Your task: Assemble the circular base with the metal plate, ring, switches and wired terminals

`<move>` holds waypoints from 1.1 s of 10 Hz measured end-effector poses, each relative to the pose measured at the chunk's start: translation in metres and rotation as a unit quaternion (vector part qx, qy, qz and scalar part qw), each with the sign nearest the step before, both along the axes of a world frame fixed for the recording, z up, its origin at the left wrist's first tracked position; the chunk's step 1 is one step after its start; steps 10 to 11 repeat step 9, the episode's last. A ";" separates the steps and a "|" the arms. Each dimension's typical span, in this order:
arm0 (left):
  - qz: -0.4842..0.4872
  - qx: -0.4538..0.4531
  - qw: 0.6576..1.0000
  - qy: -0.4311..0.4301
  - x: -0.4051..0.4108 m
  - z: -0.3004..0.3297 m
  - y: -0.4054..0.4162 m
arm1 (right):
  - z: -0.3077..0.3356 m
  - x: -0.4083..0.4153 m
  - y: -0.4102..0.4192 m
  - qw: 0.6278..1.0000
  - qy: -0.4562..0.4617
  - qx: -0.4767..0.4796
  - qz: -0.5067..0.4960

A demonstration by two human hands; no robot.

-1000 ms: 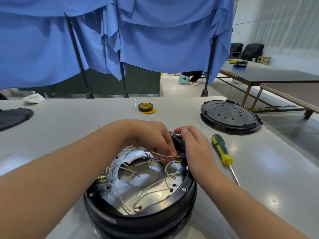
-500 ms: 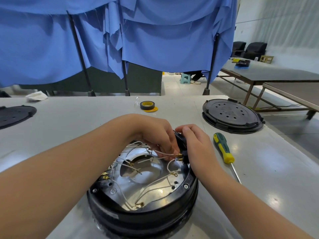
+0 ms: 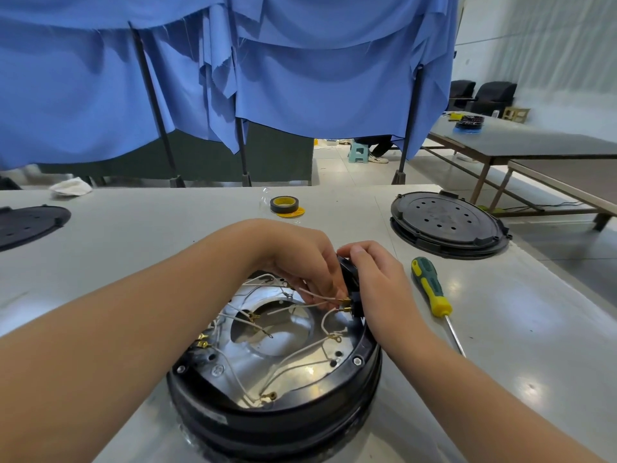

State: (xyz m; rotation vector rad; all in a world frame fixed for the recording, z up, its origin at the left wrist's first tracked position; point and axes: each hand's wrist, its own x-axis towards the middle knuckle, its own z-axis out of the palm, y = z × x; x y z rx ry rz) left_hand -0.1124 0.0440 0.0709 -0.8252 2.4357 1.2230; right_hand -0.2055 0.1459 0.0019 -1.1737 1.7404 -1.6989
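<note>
— Where is the circular base [image 3: 277, 416] sitting?

— At the near edge of the desk [image 3: 167, 235], right under the person. It is black, with a shiny metal plate [image 3: 283, 359] set inside it and thin white wires [image 3: 300, 359] looping across the plate to small brass terminals [image 3: 344, 304].

— And the hands?

— Both are at the far right rim of the base. The left hand [image 3: 300, 259] has its fingers curled down, pinching a white wire near its brass end. The right hand [image 3: 377, 279] is clenched around a small black switch [image 3: 349, 279] at the rim, thumb on top. The two hands touch.

— Anything else on the desk?

— A green and yellow screwdriver [image 3: 430, 287] lies just right of the right hand. A round black cover [image 3: 447, 222] sits near the far right corner, a roll of tape [image 3: 283, 204] towards the far edge, another dark disc [image 3: 30, 223] at the left edge, and a white cloth [image 3: 70, 187] beyond it.
</note>
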 end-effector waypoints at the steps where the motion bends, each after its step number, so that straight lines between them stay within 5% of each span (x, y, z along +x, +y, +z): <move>1: -0.001 -0.020 1.000 0.017 0.005 -0.002 0.001 | -0.001 -0.001 0.000 1.000 0.002 -0.002 0.000; 4: 0.060 -0.195 0.973 0.105 0.043 0.006 0.015 | -0.006 -0.004 -0.001 0.999 0.037 0.003 0.016; 7: 0.291 -0.303 0.836 0.353 0.115 -0.013 0.020 | -0.004 -0.007 0.000 0.996 0.070 0.031 0.034; 9: 0.443 -0.267 0.761 0.391 0.157 -0.031 0.014 | 0.007 -0.022 0.000 0.996 0.078 0.049 0.000; 11: 0.443 -0.267 0.761 0.391 0.157 -0.031 0.014 | 0.007 -0.022 0.000 0.996 0.078 0.049 0.000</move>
